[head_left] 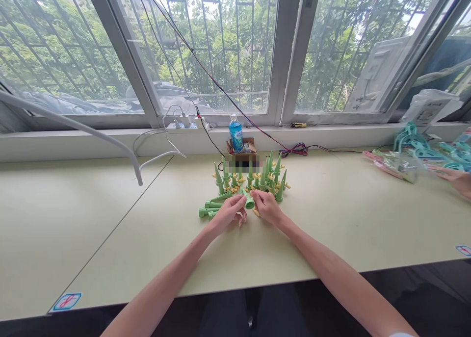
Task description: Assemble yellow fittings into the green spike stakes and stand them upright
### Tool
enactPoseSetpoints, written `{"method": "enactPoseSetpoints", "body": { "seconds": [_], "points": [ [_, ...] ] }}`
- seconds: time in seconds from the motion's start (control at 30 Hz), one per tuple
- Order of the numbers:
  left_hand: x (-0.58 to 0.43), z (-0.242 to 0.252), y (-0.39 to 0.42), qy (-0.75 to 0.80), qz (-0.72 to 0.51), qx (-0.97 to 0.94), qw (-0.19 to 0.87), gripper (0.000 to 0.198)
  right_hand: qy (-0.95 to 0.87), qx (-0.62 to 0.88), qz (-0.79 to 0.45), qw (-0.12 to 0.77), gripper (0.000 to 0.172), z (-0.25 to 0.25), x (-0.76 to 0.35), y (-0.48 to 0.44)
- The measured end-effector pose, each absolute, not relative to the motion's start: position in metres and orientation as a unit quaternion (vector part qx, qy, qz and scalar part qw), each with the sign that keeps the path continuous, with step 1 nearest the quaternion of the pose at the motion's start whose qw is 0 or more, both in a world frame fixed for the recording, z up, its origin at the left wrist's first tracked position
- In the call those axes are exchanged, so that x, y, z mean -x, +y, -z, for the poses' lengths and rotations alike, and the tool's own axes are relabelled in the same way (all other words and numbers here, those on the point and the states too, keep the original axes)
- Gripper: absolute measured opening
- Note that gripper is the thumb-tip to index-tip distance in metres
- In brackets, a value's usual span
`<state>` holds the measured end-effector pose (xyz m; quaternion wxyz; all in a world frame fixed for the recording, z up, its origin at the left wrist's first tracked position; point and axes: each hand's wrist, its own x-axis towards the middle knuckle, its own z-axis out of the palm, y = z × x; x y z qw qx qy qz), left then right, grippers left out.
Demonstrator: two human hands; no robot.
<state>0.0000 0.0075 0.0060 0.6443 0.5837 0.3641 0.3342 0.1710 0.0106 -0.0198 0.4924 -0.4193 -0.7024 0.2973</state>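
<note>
My left hand [230,212] pinches a green plant watering spike [249,203], its round open end facing me. At the spike's right side, the fingers of my right hand [268,208] are pressed together; whatever is between them is hidden. Just below the right fingers lies a small yellow piece [256,213]. Beyond both hands stand several green spikes [262,181] point up, with yellow valves [288,186] sticking out of their sides. Several more green spikes [211,205] lie flat in a pile beside my left hand.
A blue-labelled bottle [236,135] stands by a small cardboard box [250,145] at the sill. Cables [296,149] and a power strip [184,125] are along the back. At right, another person's hand [459,180] is near teal hangers [412,140] and plastic bags [397,166].
</note>
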Motion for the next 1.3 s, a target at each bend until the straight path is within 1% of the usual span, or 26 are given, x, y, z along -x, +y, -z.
{"method": "enactPoseSetpoints", "body": {
  "seconds": [0.23,0.5,0.57,0.73,0.8,0.93,1.0,1.07,1.13,1.2,1.3],
  "points": [
    [0.001,-0.005,0.007,0.362,-0.357,-0.661,0.552,0.04,-0.706,0.435,-0.288,0.479,0.053,0.015,-0.171,0.009],
    [0.0,-0.002,0.006,0.367,-0.365,-0.685,0.513,0.042,-0.697,0.44,-0.298,0.481,0.051,0.014,-0.171,0.01],
    [0.0,0.001,0.006,0.371,-0.373,-0.704,0.478,0.039,-0.698,0.44,-0.296,0.481,0.051,0.015,-0.171,0.01],
    [-0.001,0.008,0.007,0.367,-0.41,-0.764,0.337,0.029,-0.696,0.448,-0.289,0.481,0.054,0.018,-0.171,0.013],
    [-0.001,0.009,0.007,0.375,-0.41,-0.772,0.309,0.028,-0.693,0.453,-0.285,0.484,0.054,0.018,-0.171,0.013],
    [-0.004,0.007,0.005,0.39,-0.415,-0.77,0.288,0.027,-0.683,0.46,-0.276,0.496,0.054,0.017,-0.168,0.012],
    [-0.005,0.006,0.005,0.403,-0.426,-0.754,0.296,0.031,-0.673,0.466,-0.276,0.504,0.054,0.015,-0.167,0.011],
    [-0.005,0.006,0.007,0.422,-0.441,-0.719,0.332,0.036,-0.658,0.474,-0.276,0.515,0.054,0.013,-0.167,0.01],
    [-0.005,0.004,0.009,0.439,-0.45,-0.674,0.388,0.041,-0.65,0.477,-0.273,0.525,0.053,0.011,-0.169,0.01],
    [-0.004,0.003,0.011,0.448,-0.435,-0.635,0.456,0.052,-0.654,0.472,-0.268,0.528,0.053,0.011,-0.171,0.009],
    [-0.003,-0.001,0.011,0.436,-0.358,-0.595,0.573,0.063,-0.681,0.448,-0.265,0.515,0.05,0.012,-0.172,0.009]
  ]
}}
